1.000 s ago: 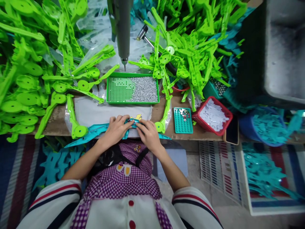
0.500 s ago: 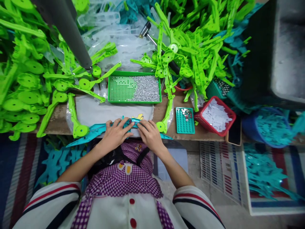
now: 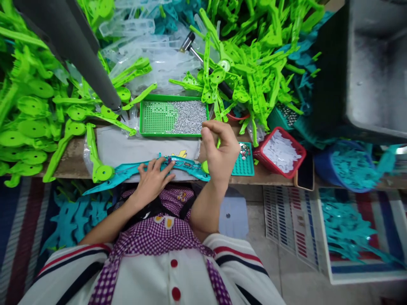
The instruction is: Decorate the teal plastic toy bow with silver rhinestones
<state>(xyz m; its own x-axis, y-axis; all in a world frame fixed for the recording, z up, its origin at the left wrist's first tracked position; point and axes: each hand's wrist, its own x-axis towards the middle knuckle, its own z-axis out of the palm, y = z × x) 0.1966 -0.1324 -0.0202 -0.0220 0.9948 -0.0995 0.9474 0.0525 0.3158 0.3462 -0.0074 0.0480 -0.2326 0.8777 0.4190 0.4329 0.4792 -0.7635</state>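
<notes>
A long teal plastic shell [image 3: 190, 166] lies across the front of the workbench, its inner side up, with thin wire and small parts visible inside. My left hand [image 3: 154, 176] lies over its middle, fingers bent across it and holding it down. Raised above the shell's right part, my right hand [image 3: 221, 154] is closed, thumb and fingertips drawn together beside the green tray. Whatever those fingertips hold, if anything, is too small to make out. The green perforated tray [image 3: 142, 118] has many tiny silver metal pieces heaped in its right half.
Lime-green plastic parts [image 3: 34, 127] pile up on both sides. A hammer [image 3: 188, 42] rests among them. To the right are a small teal tray [image 3: 244, 169] with metal discs, a red basket [image 3: 259, 154] with white pieces, and a phone [image 3: 305, 171]. A grey tool arm [image 3: 95, 67] hangs at upper left.
My right hand has left the teal shell and moved up and right, closing its fingers by the green tray. My left hand has stayed on the shell, whose right part is now uncovered.
</notes>
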